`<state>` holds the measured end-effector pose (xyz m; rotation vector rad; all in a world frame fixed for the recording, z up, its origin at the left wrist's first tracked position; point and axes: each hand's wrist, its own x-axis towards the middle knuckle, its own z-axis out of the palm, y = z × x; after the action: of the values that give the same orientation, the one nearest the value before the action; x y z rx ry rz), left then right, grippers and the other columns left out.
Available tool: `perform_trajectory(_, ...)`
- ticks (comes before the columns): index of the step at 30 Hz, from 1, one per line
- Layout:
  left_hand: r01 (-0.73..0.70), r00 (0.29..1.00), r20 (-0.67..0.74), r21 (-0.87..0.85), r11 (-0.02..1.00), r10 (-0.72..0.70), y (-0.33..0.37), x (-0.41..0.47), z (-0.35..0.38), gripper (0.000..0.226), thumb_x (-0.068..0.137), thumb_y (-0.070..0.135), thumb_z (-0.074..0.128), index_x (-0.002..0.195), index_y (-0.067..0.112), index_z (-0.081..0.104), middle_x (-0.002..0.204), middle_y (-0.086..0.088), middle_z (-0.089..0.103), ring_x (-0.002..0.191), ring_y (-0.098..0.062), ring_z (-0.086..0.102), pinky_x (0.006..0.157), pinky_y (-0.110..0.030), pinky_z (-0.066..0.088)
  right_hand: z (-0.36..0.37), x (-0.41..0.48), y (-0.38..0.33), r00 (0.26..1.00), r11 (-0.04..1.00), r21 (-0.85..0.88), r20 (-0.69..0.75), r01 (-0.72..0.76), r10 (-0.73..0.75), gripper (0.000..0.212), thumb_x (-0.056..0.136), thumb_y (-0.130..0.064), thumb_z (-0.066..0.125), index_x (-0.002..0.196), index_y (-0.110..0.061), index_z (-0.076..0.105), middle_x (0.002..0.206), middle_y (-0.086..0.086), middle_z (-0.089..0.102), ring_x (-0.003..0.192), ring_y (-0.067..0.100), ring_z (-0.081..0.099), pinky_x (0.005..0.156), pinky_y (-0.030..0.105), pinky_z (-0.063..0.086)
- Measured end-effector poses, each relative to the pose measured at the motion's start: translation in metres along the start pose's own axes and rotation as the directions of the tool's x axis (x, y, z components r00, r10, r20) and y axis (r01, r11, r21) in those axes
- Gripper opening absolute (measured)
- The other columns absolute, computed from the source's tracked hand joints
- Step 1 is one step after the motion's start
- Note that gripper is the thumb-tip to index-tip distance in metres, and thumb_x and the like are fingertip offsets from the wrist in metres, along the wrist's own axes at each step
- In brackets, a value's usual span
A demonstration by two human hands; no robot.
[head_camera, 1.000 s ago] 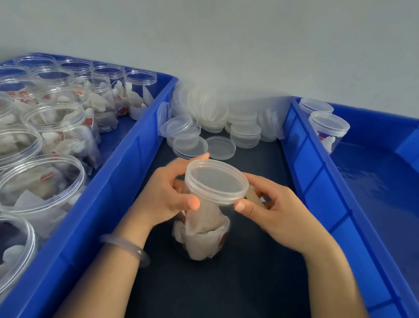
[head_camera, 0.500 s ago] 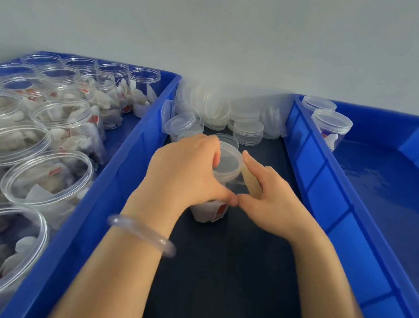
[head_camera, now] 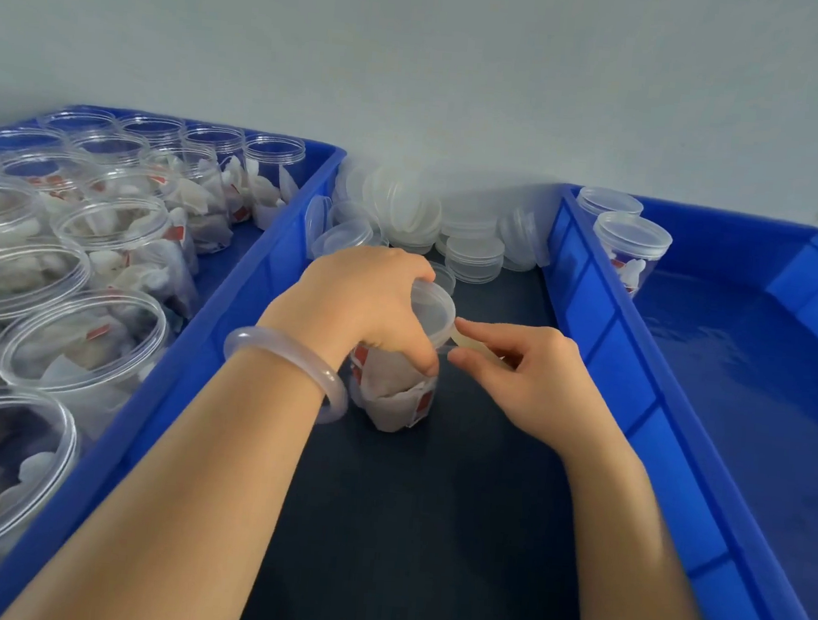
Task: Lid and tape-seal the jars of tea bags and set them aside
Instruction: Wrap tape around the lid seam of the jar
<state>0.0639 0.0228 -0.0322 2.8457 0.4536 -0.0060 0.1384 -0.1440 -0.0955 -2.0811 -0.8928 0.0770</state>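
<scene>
Here the left hand (head_camera: 363, 306) curls round the translucent lid (head_camera: 434, 307) of the clear plastic tea-bag jar (head_camera: 395, 397) standing on the dark mat (head_camera: 428, 531). At its three o'clock the right hand (head_camera: 533, 383) pinches pale tape (head_camera: 472, 346) touching the rim.

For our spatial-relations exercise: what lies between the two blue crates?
Head view: a dark mat, the jar gripped by the left hand, and loose lids behind.

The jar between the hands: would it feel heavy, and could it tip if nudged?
Probably light: the jar is thin clear plastic stuffed with papery tea bags. It looks taller than wide, so a sideways nudge might tip it; the left hand grips it near the lid, likely to steady it.
</scene>
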Motion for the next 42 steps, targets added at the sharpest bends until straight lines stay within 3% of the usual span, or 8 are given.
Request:
perform_trajectory(8, -0.066, 0.997, 0.050, 0.023, 0.998, 0.065, -0.004, 0.002, -0.004, 0.087, 0.056, 0.054, 0.081, 0.132, 0.043, 0.040, 0.120, 0.014, 0.051, 0.097, -0.012, 0.050, 0.065, -0.026, 0.040, -0.003, 0.018, -0.005, 0.997, 1.000, 0.012, 0.072, 0.012, -0.013, 0.032, 0.075, -0.042, 0.076, 0.107, -0.042, 0.071, 0.081, -0.012, 0.069, 0.076, 0.005, 0.056, 0.066, 0.021, 0.043)
perform_trajectory(13, -0.069, 0.990, -0.104, 0.238, 0.969, 0.096, 0.008, 0.005, 0.013, 0.076, 0.049, 0.082, 0.066, 0.106, 0.039, 0.041, 0.090, 0.013, 0.046, 0.064, -0.001, 0.037, 0.050, -0.025, 0.022, -0.007, 0.022, -0.010, 0.995, 0.995, -0.085, 0.087, -0.047, 0.054, 0.063, 0.070, -0.043, 0.077, 0.129, -0.037, 0.055, 0.101, -0.008, 0.062, 0.093, 0.007, 0.057, 0.068, 0.020, 0.043)
perform_trajectory(16, -0.070, 0.995, -0.052, 0.204, 0.976, 0.082, 0.007, 0.009, 0.009, 0.068, 0.054, 0.075, 0.070, 0.102, 0.040, 0.039, 0.082, 0.015, 0.042, 0.065, 0.000, 0.036, 0.051, -0.025, 0.023, -0.013, 0.018, -0.009, 0.970, 0.998, -0.018, 0.232, -0.067, 0.069, 0.054, 0.081, -0.029, 0.071, 0.132, -0.030, 0.055, 0.114, -0.006, 0.065, 0.103, 0.010, 0.060, 0.085, 0.029, 0.050)
perform_trajectory(21, -0.066, 0.975, -0.196, 0.189, 0.980, 0.103, 0.006, 0.009, 0.020, 0.039, 0.069, 0.050, 0.070, 0.093, 0.036, 0.042, 0.088, 0.010, 0.049, 0.063, -0.002, 0.036, 0.051, -0.024, 0.020, -0.007, 0.012, -0.013, 0.966, 0.993, -0.037, 0.232, -0.110, 0.115, 0.052, 0.086, -0.029, 0.066, 0.134, -0.018, 0.048, 0.101, 0.000, 0.067, 0.091, 0.021, 0.063, 0.072, 0.029, 0.049)
perform_trajectory(24, -0.054, 0.952, -0.287, 0.196, 0.979, 0.110, 0.008, 0.008, 0.025, 0.034, 0.071, 0.048, 0.068, 0.089, 0.033, 0.045, 0.085, 0.010, 0.050, 0.067, -0.010, 0.044, 0.050, -0.024, 0.019, -0.004, 0.010, -0.015, 0.959, 0.992, -0.039, 0.255, -0.120, 0.126, 0.019, 0.092, -0.037, 0.058, 0.103, -0.023, 0.053, 0.085, 0.002, 0.065, 0.076, 0.018, 0.067, 0.065, 0.031, 0.048)
perform_trajectory(30, -0.142, 0.963, -0.208, 0.148, 0.979, 0.172, 0.007, 0.012, 0.020, 0.028, 0.075, 0.040, 0.069, 0.091, 0.029, 0.049, 0.087, 0.010, 0.053, 0.079, -0.014, 0.052, 0.058, -0.025, 0.032, -0.009, 0.014, -0.025, 0.978, 0.995, -0.011, 0.186, -0.096, 0.097, 0.041, 0.083, -0.029, 0.071, 0.095, 0.007, 0.057, 0.079, 0.019, 0.055, 0.068, 0.038, 0.050, 0.062, 0.047, 0.046)
perform_trajectory(37, -0.090, 0.943, -0.308, 0.122, 0.988, 0.124, 0.014, 0.011, 0.028, 0.023, 0.073, 0.035, 0.068, 0.079, 0.030, 0.046, 0.079, 0.010, 0.046, 0.070, -0.012, 0.046, 0.052, -0.024, 0.021, -0.006, 0.018, -0.024, 0.965, 0.981, -0.150, 0.211, -0.126, 0.157, 0.030, 0.094, -0.031, 0.053, 0.103, -0.003, 0.061, 0.088, 0.011, 0.063, 0.070, 0.017, 0.051, 0.060, 0.031, 0.041)
perform_trajectory(42, -0.104, 0.933, -0.343, 0.031, 0.994, 0.108, 0.014, 0.014, 0.030, 0.025, 0.069, 0.030, 0.070, 0.068, 0.025, 0.046, 0.078, 0.008, 0.054, 0.074, -0.014, 0.053, 0.054, -0.024, 0.026, 0.010, -0.016, -0.024, 0.999, 0.948, -0.317, -0.023, 0.014, -0.022, 0.022, 0.099, -0.026, 0.047, 0.110, -0.007, 0.050, 0.081, -0.007, 0.047, 0.080, 0.023, 0.053, 0.067, 0.030, 0.030)
